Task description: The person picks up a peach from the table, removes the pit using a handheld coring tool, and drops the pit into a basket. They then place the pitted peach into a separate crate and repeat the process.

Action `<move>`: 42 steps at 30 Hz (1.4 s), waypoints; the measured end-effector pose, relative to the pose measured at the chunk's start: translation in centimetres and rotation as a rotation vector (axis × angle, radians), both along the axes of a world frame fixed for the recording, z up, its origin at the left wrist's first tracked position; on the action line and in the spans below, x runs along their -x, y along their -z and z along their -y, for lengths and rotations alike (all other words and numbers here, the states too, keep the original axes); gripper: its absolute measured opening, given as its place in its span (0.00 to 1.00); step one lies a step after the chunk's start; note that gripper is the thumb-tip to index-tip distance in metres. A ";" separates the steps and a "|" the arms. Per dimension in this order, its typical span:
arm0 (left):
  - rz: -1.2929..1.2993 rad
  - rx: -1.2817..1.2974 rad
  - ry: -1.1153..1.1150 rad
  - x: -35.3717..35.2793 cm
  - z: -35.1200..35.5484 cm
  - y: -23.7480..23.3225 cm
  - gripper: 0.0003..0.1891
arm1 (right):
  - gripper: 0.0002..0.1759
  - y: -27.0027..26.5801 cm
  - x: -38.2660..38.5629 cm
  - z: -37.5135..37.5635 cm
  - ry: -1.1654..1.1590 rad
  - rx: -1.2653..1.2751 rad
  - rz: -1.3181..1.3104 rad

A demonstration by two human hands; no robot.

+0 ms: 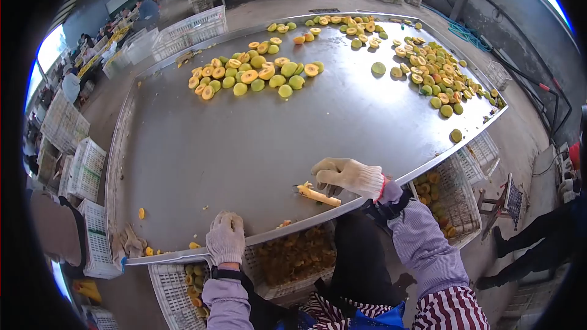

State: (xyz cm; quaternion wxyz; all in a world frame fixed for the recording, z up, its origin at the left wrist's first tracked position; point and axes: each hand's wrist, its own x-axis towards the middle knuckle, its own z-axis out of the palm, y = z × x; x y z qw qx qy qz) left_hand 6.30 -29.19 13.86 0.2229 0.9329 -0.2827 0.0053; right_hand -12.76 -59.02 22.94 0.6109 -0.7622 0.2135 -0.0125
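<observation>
Landmark: broad grey stainless-steel table [244,146]; places below are told from its near rim.
Right hand: white knit-gloved right hand [348,176], just inside the near rim, curled over one end of the tool. I cannot tell whether it grips.
Tool: short yellow-handled tool [318,195], lying on the steel near the rim.
Left hand: gloved left hand [225,238], on the rim, curled closed with nothing visible in it.
Fruit: halved green and orange round fruit [257,73], far across from the rim.
Crates: white plastic lattice crates [465,208], below the rim.
Risk: a careless sweep of the glove would likely knock the tool over the rim into the crates.
</observation>
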 end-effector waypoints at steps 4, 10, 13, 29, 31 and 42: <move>0.024 -0.002 0.046 -0.2 -0.1 0.3 0.13 | 0.19 0.3 2.5 -0.8 0.181 0.543 -0.092; -0.044 -0.077 0.113 0.0 -0.9 -1.3 0.18 | 0.09 4.2 6.9 -5.4 0.203 0.549 0.012; -0.284 -0.103 0.280 0.0 -2.2 -2.5 0.22 | 0.09 6.8 9.0 -7.6 0.183 0.686 -0.043; -0.006 -0.179 -0.172 -16.3 -16.9 -1.6 0.26 | 0.25 7.3 4.0 -9.1 0.120 0.988 -0.237; 0.022 -0.211 -0.229 -20.1 -18.3 -0.1 0.26 | 0.26 8.2 3.7 -8.6 0.132 1.025 -0.184; -0.110 -0.274 -0.286 -27.9 -20.1 1.8 0.16 | 0.25 8.2 3.3 -8.2 0.147 0.986 -0.244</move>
